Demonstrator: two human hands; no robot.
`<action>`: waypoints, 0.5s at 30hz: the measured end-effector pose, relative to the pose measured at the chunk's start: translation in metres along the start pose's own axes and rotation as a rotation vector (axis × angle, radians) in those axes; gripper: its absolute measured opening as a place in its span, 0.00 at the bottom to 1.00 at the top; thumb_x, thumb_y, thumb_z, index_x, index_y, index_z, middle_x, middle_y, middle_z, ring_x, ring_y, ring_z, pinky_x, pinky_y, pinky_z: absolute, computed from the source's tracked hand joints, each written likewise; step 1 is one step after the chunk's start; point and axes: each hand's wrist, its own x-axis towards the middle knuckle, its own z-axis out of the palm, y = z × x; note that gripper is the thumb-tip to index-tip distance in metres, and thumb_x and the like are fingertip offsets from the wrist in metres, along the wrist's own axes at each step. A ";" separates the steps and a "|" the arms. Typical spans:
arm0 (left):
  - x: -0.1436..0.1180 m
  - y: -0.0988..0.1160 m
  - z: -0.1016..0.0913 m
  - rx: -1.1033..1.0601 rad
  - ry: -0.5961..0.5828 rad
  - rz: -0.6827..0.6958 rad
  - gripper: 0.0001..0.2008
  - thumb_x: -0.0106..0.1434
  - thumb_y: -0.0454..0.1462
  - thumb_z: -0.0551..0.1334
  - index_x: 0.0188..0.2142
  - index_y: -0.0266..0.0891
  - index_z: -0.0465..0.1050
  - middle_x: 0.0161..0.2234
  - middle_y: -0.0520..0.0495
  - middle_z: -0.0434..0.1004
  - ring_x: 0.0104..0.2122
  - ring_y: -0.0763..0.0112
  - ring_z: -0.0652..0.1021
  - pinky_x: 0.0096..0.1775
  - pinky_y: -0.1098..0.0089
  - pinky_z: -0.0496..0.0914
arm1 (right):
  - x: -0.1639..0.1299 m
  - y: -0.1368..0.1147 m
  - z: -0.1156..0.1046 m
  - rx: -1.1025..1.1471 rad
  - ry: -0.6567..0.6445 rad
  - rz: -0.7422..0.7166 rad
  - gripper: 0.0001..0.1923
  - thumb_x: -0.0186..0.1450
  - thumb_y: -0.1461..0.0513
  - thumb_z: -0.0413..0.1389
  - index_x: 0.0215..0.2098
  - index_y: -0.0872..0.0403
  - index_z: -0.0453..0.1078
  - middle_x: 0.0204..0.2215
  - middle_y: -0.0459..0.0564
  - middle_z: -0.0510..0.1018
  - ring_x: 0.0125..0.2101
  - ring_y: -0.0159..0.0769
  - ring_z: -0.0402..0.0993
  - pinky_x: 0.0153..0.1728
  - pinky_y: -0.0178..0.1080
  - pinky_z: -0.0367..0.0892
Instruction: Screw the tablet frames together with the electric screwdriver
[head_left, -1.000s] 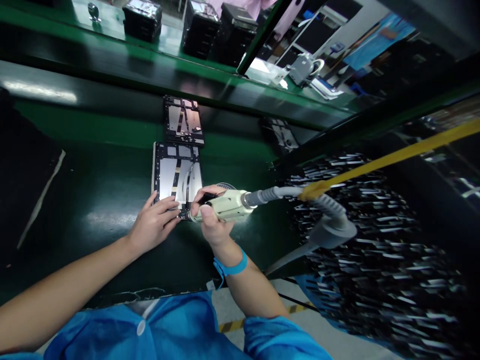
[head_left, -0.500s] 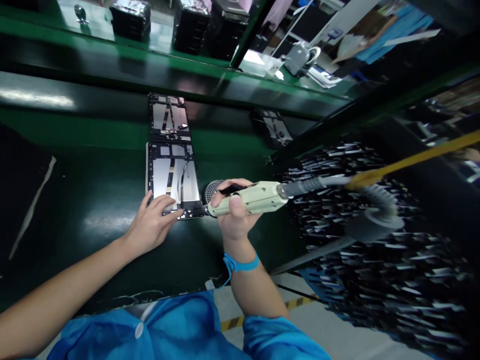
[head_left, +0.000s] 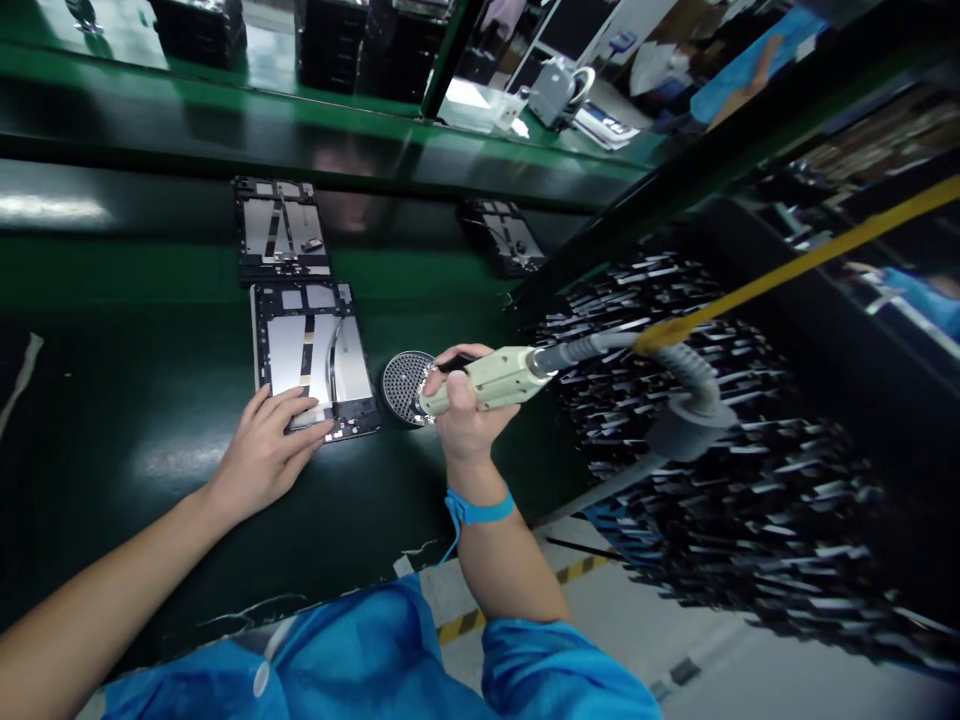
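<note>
Panel lies flat on the green table, before the person. The left hand rests on its near edge, fingers loosely spread. A pale driver is grasped in the right hand, fingers curled around, thumb on top, its tip at a round perforated dish beside the panel.

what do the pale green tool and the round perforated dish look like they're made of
Pale green tool: probably moulded plastic, smooth and satiny, judging by its evenly coloured, opaque casing.
Round perforated dish: perhaps metal, given its grey sheen, though plastic is possible.
</note>
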 end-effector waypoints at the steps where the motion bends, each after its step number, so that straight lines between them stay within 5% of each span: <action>1: 0.000 -0.001 0.000 -0.009 0.013 0.008 0.15 0.72 0.34 0.61 0.53 0.51 0.80 0.57 0.42 0.77 0.63 0.50 0.71 0.65 0.35 0.60 | 0.000 0.000 -0.001 -0.006 0.009 -0.003 0.11 0.64 0.57 0.62 0.43 0.50 0.72 0.34 0.43 0.77 0.20 0.28 0.74 0.24 0.37 0.72; 15: -0.002 -0.003 0.001 -0.043 0.027 0.020 0.13 0.72 0.35 0.61 0.52 0.49 0.80 0.59 0.43 0.76 0.65 0.50 0.70 0.66 0.35 0.58 | -0.003 0.006 -0.007 -0.045 0.009 0.018 0.11 0.64 0.57 0.62 0.43 0.50 0.72 0.34 0.44 0.78 0.20 0.29 0.74 0.23 0.37 0.72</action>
